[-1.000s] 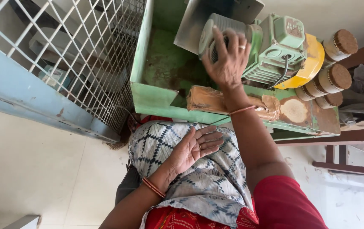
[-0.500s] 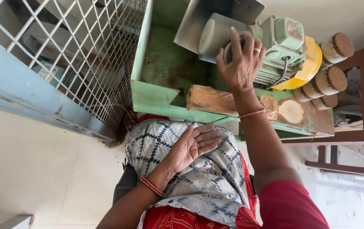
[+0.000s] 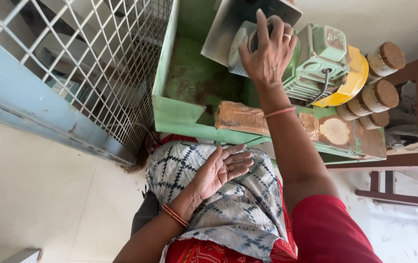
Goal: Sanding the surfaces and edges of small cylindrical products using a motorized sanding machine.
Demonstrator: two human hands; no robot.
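Reaching up, we spread our right hand [image 3: 267,51] loosely over the ribbed motor end cap [image 3: 240,46] just under the fingertips, gripping nothing, while our left hand [image 3: 221,168] rests released, palm up, on patterned cloth [image 3: 228,209], apparently idle.

A single head-worn camera is supplying the only view, so no second view is sharing the scene. It is looking steeply down over the wearer's chest and lap at close range, taking in the right hand [image 3: 267,51] on the green machine [image 3: 323,61] ahead, the left hand [image 3: 221,168] on patterned cloth [image 3: 243,214], and the pale floor [image 3: 38,195] below.
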